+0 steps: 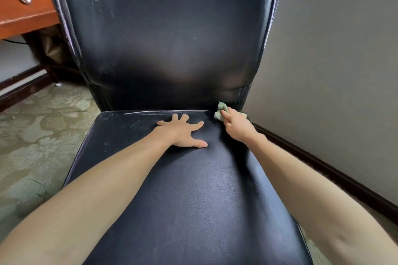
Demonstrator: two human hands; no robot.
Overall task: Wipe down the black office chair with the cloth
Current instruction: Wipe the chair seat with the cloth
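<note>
My right hand (pixel 235 125) hides most of the one green cloth (pixel 220 112), fingers curled round it at the back right corner of the seat (pixel 193 200). My left hand (pixel 183 133) lies flat mid-seat, fingers spread. The single black chair (pixel 168 34) is cut off at top and bottom.

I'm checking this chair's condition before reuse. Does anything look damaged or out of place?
The black leather office chair shows wear: pale scuffs dot its backrest, and a thin pale line runs along the seat's rear edge. A small white scrap lies on the patterned carpet to its left.
</note>
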